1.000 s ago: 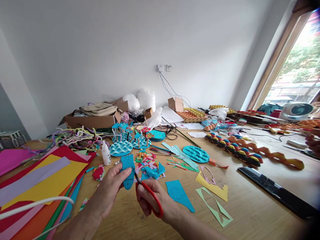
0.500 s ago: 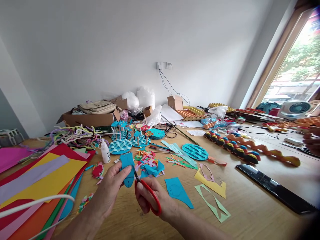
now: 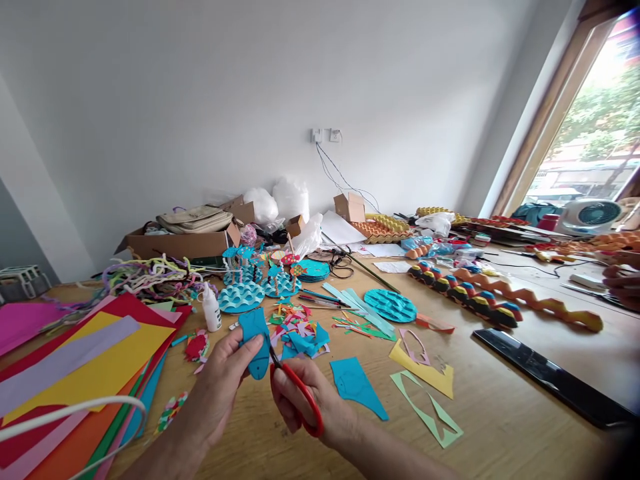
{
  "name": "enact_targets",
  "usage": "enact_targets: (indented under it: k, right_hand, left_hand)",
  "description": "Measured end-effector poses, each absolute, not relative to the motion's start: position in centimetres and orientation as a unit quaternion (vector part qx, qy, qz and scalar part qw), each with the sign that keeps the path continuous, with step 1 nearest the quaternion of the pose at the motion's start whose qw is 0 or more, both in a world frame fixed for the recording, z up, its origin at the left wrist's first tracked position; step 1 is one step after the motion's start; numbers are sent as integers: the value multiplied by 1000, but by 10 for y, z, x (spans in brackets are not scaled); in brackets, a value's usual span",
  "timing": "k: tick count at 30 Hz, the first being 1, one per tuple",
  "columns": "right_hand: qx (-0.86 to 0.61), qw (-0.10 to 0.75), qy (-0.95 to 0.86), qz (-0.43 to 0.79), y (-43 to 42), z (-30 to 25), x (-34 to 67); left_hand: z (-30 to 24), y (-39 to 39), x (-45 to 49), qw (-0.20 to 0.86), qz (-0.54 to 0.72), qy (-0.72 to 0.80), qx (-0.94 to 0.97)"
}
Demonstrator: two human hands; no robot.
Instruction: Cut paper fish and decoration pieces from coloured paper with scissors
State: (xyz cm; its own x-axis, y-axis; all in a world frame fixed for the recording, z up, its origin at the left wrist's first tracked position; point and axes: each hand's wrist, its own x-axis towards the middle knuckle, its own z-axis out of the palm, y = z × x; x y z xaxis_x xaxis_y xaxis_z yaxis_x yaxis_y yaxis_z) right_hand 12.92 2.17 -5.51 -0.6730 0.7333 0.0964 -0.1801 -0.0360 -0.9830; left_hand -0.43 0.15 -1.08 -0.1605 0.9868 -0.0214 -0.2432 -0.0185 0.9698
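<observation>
My left hand (image 3: 227, 370) pinches a piece of blue paper (image 3: 254, 327) between thumb and fingers; a fish outline with an eye is drawn on its lower end. In my right hand (image 3: 310, 393) are red-handled scissors (image 3: 314, 407), their dark blades against the right edge of the blue paper. Right of them on the table lies another blue paper piece (image 3: 357, 387) with a drawn outline. Coloured paper scraps (image 3: 300, 337) are heaped just beyond my hands. A white glue bottle (image 3: 211, 308) stands behind my left hand.
Stacked coloured sheets (image 3: 90, 360) cover the left side, near a white cable (image 3: 75, 408). A black glossy object (image 3: 545, 377) lies at right, before painted egg-carton strips (image 3: 465, 293). Blue wavy discs (image 3: 390, 305) sit farther back. Another person's hand (image 3: 623, 283) shows at the right edge.
The view has shifted very slightly. My hands keep nearly the same pose, with the scissors still at the blue paper's right edge.
</observation>
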Motion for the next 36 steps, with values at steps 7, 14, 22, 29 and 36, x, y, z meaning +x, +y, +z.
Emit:
enact_targets:
  k: [7, 14, 22, 29, 36]
  right_hand:
    - [-233, 342, -603, 682, 20, -57, 128]
    - [-232, 345, -598, 686, 19, -55, 128]
    - [-274, 328, -604, 673, 20, -50, 128]
    - [-299, 324, -605, 663, 21, -49, 126]
    - [-288, 325, -614, 659, 23, -57, 126]
  left_hand:
    - [-15, 0, -6, 523, 599, 454, 403]
    - [-15, 0, -5, 525, 597, 455, 402]
    - [-9, 2, -6, 521, 584, 466, 412]
    - [-10, 2, -8, 506, 574, 483, 427]
    - [-17, 6, -12, 453, 581, 489, 467]
